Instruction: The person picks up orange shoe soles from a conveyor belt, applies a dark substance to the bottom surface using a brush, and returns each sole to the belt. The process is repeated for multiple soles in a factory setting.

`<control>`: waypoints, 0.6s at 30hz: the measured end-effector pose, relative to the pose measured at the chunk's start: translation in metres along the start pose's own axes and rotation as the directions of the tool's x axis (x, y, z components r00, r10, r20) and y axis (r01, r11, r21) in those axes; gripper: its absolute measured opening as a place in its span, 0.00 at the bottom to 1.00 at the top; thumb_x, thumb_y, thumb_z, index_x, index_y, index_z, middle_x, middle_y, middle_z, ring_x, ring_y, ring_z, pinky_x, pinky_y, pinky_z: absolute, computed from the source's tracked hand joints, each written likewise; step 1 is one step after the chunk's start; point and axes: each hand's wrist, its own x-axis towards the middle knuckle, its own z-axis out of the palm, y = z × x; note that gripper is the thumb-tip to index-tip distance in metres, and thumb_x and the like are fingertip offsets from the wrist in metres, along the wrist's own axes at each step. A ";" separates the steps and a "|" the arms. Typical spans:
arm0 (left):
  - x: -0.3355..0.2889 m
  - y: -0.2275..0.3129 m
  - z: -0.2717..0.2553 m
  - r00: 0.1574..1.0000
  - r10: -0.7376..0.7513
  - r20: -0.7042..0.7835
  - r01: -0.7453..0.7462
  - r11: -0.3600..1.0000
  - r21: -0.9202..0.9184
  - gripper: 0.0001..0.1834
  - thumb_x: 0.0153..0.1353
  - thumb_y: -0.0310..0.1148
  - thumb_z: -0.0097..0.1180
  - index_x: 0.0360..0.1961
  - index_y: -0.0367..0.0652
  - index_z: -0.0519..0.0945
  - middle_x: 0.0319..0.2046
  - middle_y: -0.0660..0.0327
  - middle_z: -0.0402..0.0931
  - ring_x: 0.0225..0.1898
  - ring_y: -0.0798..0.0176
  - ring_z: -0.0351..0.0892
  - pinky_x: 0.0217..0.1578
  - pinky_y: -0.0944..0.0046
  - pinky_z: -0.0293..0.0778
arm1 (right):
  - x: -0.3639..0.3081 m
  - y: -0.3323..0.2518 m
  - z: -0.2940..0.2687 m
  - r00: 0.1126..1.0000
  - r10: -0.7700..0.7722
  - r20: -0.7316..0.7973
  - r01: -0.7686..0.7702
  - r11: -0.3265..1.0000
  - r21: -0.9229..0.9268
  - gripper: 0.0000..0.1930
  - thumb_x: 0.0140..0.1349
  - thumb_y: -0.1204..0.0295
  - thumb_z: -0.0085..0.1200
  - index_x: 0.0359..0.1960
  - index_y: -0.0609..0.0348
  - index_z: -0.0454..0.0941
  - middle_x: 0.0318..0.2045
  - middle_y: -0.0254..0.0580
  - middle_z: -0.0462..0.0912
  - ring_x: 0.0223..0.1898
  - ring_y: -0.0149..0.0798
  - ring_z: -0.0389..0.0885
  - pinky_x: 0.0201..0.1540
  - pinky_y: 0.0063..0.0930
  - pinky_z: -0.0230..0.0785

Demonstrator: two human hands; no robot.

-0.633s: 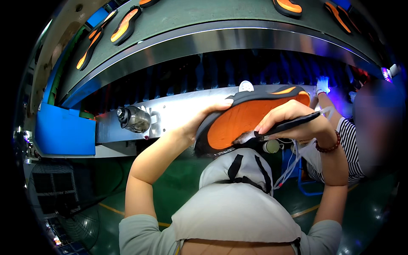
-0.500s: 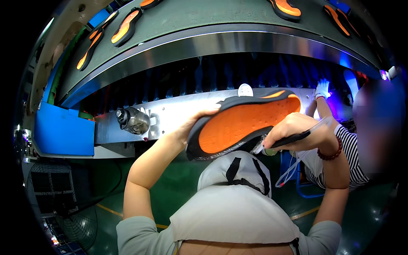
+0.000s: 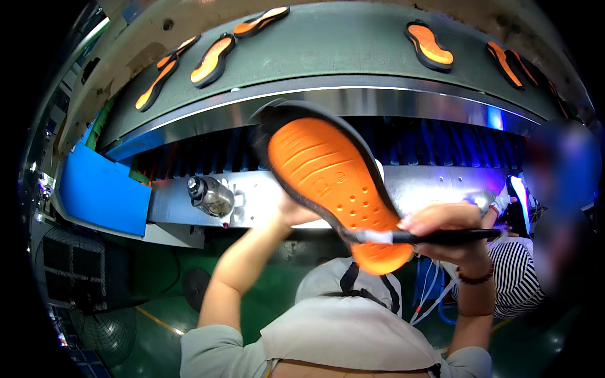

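One orange, black-rimmed, foot-shaped sole (image 3: 318, 157), clasped in my left grip (image 3: 298, 211); my right grip (image 3: 455, 217), at its four o'clock, pinches a slim, black-handled brush (image 3: 449, 237), best stroked lightly.

one foreground sole (image 3: 322, 170), one brush (image 3: 450, 236), one bottle (image 3: 212, 197); at least seven soles (image 3: 431, 48) on one belt (image 3: 334, 50)

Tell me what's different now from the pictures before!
The shoe sole turned clockwise: its right end swung down, its left end up. The brush's pale tip is now at the sole's lower end. Nothing was let go: the left hand still holds the sole, the right hand the brush. The bottle stayed on the metal ledge.
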 end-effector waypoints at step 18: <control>0.030 -0.092 0.005 0.946 -0.083 -0.315 0.121 0.987 0.104 0.48 0.48 0.73 0.20 0.58 0.47 0.57 0.48 0.56 0.67 0.48 0.58 0.70 0.47 0.56 0.68 | 0.012 0.090 0.015 0.771 0.067 -0.633 -0.218 0.962 -0.164 0.07 0.49 0.79 0.54 0.31 0.67 0.78 0.27 0.43 0.81 0.29 0.30 0.78 0.33 0.21 0.70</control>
